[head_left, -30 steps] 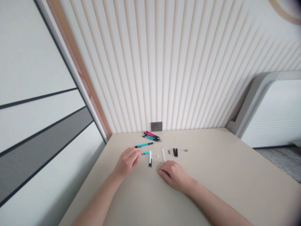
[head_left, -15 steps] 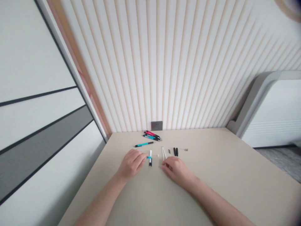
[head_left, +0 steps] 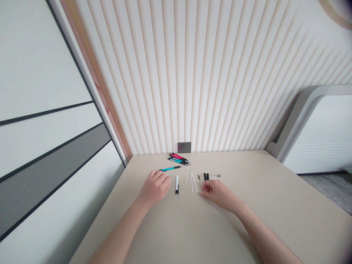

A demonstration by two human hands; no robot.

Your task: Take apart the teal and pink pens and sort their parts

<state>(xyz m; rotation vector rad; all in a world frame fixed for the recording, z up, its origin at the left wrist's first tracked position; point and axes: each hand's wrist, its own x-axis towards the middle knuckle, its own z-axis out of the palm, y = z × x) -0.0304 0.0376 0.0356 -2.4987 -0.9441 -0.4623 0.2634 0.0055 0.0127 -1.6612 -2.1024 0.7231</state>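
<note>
My left hand (head_left: 155, 186) rests on the beige table (head_left: 176, 227) with its fingers curled shut. The short teal pen piece it pinched earlier is hidden inside it. Just right of it lies a white tube with a black tip (head_left: 176, 184). A teal pen (head_left: 170, 168) lies beyond its fingertips. My right hand (head_left: 217, 192) is curled in a pinch beside two thin white rods (head_left: 193, 182) and below two black caps (head_left: 205, 176). What it pinches is too small to name.
A heap of red, teal and black pens (head_left: 178, 158) lies by the wall socket (head_left: 184, 147). A small grey part (head_left: 198, 177), a white bit (head_left: 186, 180) and a tiny metal part (head_left: 218, 175) lie among the pieces. A white cabinet (head_left: 319, 132) stands right.
My right hand has slid right, off the white rods, toward the black caps. My left hand has drawn back from the white tube and closed over the teal piece.
</note>
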